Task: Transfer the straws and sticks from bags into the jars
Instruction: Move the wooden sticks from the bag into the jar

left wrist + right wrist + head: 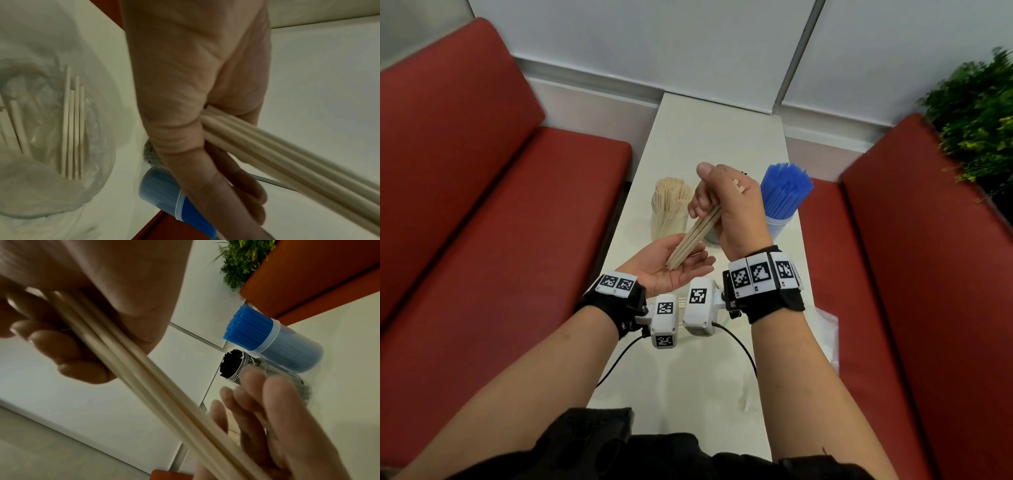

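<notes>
My right hand (pixel 726 205) grips a small bundle of wooden sticks (pixel 693 240) above the white table (pixel 722 137). The bundle slants down to my left hand (pixel 674 270), which lies palm up with straight fingers; the lower stick ends rest on its palm. Behind the hands a clear jar of wooden sticks (pixel 671 209) stands on the left and a clear jar of blue straws (pixel 784 195) on the right. A jar of dark straws (pixel 232 365) stands between them, mostly hidden in the head view. The left wrist view shows a clear plastic bag (pixel 41 178) holding several sticks (pixel 72 126).
Red bench seats (pixel 500 240) flank the narrow table on both sides. A green plant (pixel 976 113) stands at the far right. Crumpled clear plastic (pixel 825 329) lies at the table's right edge near my right forearm. Cables run from the wrist cameras across the near table.
</notes>
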Demonstrator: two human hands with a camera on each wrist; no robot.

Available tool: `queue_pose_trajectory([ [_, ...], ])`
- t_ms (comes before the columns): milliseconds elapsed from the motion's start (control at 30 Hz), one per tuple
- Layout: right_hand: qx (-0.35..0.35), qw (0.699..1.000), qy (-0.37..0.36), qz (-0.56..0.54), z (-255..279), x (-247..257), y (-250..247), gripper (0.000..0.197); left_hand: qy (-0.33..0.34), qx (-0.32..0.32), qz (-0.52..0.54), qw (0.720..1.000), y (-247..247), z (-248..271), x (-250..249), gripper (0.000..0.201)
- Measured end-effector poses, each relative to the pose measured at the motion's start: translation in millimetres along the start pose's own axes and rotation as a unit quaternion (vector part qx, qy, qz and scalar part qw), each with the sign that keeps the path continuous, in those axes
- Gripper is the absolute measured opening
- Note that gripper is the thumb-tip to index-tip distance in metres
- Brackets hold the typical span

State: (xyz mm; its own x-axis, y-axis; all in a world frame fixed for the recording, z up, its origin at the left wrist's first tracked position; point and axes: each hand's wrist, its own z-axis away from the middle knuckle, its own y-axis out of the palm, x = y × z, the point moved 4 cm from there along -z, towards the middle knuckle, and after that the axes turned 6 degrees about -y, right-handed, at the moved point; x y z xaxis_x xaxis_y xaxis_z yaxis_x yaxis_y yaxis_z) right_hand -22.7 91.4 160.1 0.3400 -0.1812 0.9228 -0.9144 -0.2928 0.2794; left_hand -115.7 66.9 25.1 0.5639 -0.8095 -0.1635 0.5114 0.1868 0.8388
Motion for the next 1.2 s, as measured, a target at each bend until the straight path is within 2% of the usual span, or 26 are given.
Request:
queue_pose_trajectory([
  [100,0.002,0.999,0.014,0.046,-2,-4,-7,0.041,-0.005,0.006,-0.025,1.0,-2,-1,-1,0.031],
  [200,0.048,0.986,0.046,0.151,0,-13,-15,0.039,-0.038,0.011,-0.015,0.999,-9,-4,0,0.026],
  [267,0.106,0.96,0.083,0.247,-1,-17,-24,0.033,-0.043,0.002,0.012,0.999,-17,-6,-1,0.032],
  [333,0.169,0.917,0.147,0.329,-3,-22,-33,0.022,-0.03,-0.021,-0.004,0.999,-26,-7,-2,0.034],
  [400,0.196,0.894,0.205,0.346,-8,-27,-39,0.015,-0.014,-0.046,-0.026,0.999,-33,-9,-3,0.032],
  [500,0.176,0.904,0.224,0.318,-21,-30,-37,0.012,0.039,-0.09,-0.008,0.995,-42,-16,-10,0.023],
  [600,0.141,0.908,0.21,0.333,-44,-32,-33,0.012,0.102,-0.184,-0.017,0.978,-62,-21,-20,0.026],
  [667,0.11,0.909,0.191,0.354,-63,-36,-34,0.016,0.12,-0.24,-0.077,0.96,-78,-21,-23,0.031],
  [767,0.055,0.912,0.168,0.37,-93,-48,-33,0.02,0.092,-0.282,-0.21,0.932,-90,-23,-20,0.026],
  [833,0.044,0.909,0.171,0.377,-109,-62,-32,0.02,0.072,-0.306,-0.297,0.902,-92,-28,-17,0.019],
  [933,0.04,0.895,0.173,0.41,-125,-85,-34,0.019,0.056,-0.321,-0.456,0.828,-89,-39,-18,0.016],
  [1000,0.038,0.884,0.172,0.433,-134,-98,-38,0.015,0.032,-0.311,-0.556,0.77,-87,-47,-20,0.019],
  [1067,0.041,0.871,0.17,0.459,-141,-107,-41,0.011,0.009,-0.301,-0.651,0.697,-86,-54,-21,0.021],
  [1200,0.062,0.843,0.189,0.5,-151,-127,-45,0.018,-0.024,-0.272,-0.768,0.579,-84,-75,-19,0.033],
])
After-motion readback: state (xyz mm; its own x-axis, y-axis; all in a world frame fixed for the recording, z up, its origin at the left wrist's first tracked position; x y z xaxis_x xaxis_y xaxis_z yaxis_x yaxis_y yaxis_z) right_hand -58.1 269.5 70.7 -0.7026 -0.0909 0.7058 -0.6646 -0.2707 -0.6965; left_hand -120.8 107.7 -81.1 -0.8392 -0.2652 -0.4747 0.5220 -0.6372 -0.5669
